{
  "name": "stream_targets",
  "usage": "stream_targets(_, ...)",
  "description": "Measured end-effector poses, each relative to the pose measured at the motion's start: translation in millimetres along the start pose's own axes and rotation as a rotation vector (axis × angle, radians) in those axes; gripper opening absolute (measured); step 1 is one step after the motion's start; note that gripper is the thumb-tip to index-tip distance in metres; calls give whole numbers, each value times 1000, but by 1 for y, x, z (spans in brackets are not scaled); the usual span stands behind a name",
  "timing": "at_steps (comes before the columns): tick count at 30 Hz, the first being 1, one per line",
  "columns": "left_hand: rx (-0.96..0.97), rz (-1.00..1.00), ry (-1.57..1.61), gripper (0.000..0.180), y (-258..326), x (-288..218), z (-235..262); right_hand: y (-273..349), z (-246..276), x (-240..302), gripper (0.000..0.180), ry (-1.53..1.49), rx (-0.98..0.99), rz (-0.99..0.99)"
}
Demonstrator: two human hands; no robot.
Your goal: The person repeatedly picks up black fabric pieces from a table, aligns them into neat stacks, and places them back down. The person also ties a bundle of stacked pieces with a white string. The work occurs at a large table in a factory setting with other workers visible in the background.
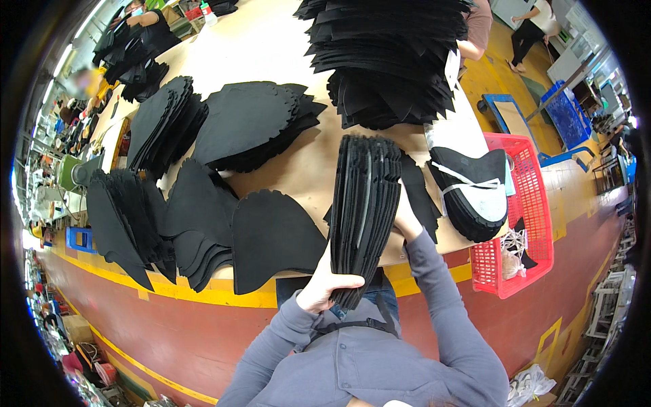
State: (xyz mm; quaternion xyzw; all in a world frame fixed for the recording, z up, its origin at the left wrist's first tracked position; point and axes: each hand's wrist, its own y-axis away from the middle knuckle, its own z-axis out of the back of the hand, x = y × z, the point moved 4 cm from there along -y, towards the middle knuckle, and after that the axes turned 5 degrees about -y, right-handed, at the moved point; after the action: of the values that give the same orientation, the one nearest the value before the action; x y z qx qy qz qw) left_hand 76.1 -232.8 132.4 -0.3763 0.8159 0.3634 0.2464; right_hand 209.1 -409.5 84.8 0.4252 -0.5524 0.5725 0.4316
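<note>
A thick stack of black cut fabric pieces stands on edge in front of my body, its layered edges facing up, a pale strip showing among them. My left hand grips its near lower end, thumb across the layers. My right hand is at its right side, with the fingers mostly hidden behind the stack. Just left of it, a flat black curved piece lies at the table edge. To the right is a bundle of black pieces tied with a white strip.
Several fanned black piles cover the left of the pale table. A tall black stack rises at the far side. A red plastic basket holding cords stands at the right edge. Other people are beyond the table.
</note>
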Motion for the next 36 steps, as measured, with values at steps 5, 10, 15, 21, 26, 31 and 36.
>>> stream_targets(5, -221, -21, 82, 52, -1, 9, 16, 39, 4, 61, 33, -425, -221, -69)
stream_targets(10, -259, -48, 64, 53, 0, 25, 36, 58, -32, 86, 42, -528, -80, -173)
stream_targets(15, -306, -53, 106, 55, 1, 42, 44, 61, -43, 90, 44, -528, -88, -191)
stream_targets(21, -214, -51, 201, 60, 0, 50, 47, 67, -44, 99, 48, -256, 21, -95)
stream_targets(26, -195, -67, 216, 60, 0, 53, 45, 69, -46, 114, 62, -291, -31, -47)
stream_targets(31, -238, -72, 229, 56, 1, 55, 47, 77, -48, 94, 55, -299, -116, 9)
stream_targets(36, -175, -46, 298, 62, 2, 60, 54, 68, -39, 115, 27, -35, -67, -91)
